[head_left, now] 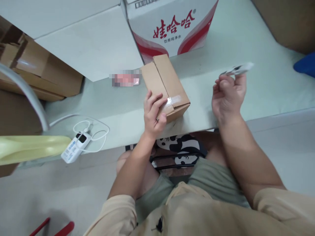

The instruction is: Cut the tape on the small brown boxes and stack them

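Observation:
A closed brown cardboard box (167,80) lies on the pale green tabletop (197,75), with a strip of clear tape near its front end. My left hand (154,113) rests on the box's front left corner, its fingers apart on the top and side. To the right, above the table, my right hand (227,93) pinches a small white and black item (237,69), blurred so that I cannot make out what it is.
Behind the box stands a large white and red carton (172,28). A white device with a cable (76,146) and a yellow curved object (34,147) are at the left. A blurred pink item (124,79) lies left of the box.

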`<state>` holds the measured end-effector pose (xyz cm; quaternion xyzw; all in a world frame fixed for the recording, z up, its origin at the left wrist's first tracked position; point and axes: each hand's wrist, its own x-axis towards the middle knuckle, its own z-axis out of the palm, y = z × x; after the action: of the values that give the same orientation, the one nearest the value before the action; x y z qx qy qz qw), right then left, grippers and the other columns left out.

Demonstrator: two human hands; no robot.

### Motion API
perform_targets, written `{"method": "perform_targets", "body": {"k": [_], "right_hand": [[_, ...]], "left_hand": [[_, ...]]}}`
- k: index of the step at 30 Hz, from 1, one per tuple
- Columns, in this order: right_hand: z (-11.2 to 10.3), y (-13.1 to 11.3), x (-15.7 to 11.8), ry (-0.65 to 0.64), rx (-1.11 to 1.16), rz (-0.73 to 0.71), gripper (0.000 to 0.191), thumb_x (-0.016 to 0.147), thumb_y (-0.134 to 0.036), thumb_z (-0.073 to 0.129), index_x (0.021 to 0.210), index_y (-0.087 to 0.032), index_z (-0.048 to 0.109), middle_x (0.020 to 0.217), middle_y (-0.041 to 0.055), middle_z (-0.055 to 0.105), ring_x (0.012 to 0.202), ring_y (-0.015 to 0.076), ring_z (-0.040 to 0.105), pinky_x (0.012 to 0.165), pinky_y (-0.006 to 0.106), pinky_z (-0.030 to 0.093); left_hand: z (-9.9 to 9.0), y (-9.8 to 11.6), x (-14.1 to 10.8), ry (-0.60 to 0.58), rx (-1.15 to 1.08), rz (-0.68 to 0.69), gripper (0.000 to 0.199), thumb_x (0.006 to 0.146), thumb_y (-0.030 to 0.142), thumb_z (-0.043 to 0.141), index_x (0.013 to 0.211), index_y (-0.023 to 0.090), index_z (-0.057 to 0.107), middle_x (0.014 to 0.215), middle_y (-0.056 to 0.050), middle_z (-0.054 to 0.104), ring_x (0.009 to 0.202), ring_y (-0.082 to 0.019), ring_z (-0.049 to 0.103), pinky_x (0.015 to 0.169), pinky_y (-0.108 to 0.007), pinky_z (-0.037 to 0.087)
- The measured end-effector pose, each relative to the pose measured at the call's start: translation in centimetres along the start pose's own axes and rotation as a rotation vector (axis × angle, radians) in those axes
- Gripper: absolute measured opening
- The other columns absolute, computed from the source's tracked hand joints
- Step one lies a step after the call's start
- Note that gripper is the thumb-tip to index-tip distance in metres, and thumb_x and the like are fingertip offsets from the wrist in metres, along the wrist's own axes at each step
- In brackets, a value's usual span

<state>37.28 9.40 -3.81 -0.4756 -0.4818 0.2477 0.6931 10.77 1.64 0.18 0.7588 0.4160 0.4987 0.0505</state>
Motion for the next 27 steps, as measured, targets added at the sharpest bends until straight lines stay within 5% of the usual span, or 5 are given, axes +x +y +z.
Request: {"method": "perform_targets", "body": {"k": [4,8,12,16,27], "right_hand": [[0.6,1.6,0.6,0.077,0.186,0.147,0.040,0.078,-0.051,0.061,0.110,-0.033,0.046,0.070,-0.0063,0.046,0.060,0.0137,0.052,0.056,0.028,0.042],[1.5,-1.1,-0.4,0.097,0.229,0.127,0.018,0.087,-0.046,0.051,0.093,-0.030,0.045,0.056,-0.0092,0.025,0.043,0.0113,0.028,0.046,0.027,0.029],[2.6,-8.0,-2.6,0.032,-0.061,-0.269,0.018,0.093,-0.045,0.055,0.090,-0.028,0.061,0.059,-0.0041,0.048,0.045,0.0113,0.041,0.046,0.028,0.034],[3.5,-12.7,-4.6,-0.211,-0.267,-0.563,0.020,0.094,-0.034,0.059,0.080,-0.025,0.071,0.065,0.0000,0.068,0.053,0.0130,0.059,0.050,0.028,0.045],[3.6,-12.6,-5.5,-0.387,-0.376,-0.594,0.016,0.091,-0.021,0.058,0.083,-0.027,0.071,0.067,-0.0016,0.073,0.055,0.0139,0.066,0.056,0.028,0.052]], "left_hand": [[0.2,0.0,0.0,-0.017,0.028,-0.066,0.057,0.099,0.064,0.031,0.120,0.024,0.065,0.131,-0.010,0.065,0.141,-0.031,0.051,0.128,-0.058,0.028],[0.5,0.1,0.0,-0.004,0.039,-0.049,0.057,0.099,0.062,0.029,0.121,0.024,0.065,0.130,-0.009,0.066,0.138,-0.030,0.053,0.128,-0.058,0.027],[1.0,0.5,-0.1,0.034,0.069,-0.030,0.053,0.100,0.059,0.030,0.122,0.024,0.064,0.130,-0.009,0.065,0.141,-0.031,0.051,0.127,-0.057,0.029],[1.5,1.0,-0.2,0.055,0.091,-0.005,0.048,0.100,0.054,0.034,0.126,0.024,0.062,0.132,-0.009,0.064,0.139,-0.030,0.052,0.126,-0.057,0.029],[1.9,1.2,-0.1,0.098,0.170,-0.014,0.050,0.100,0.055,0.031,0.120,0.024,0.065,0.126,-0.008,0.068,0.134,-0.028,0.058,0.124,-0.055,0.036]]}}
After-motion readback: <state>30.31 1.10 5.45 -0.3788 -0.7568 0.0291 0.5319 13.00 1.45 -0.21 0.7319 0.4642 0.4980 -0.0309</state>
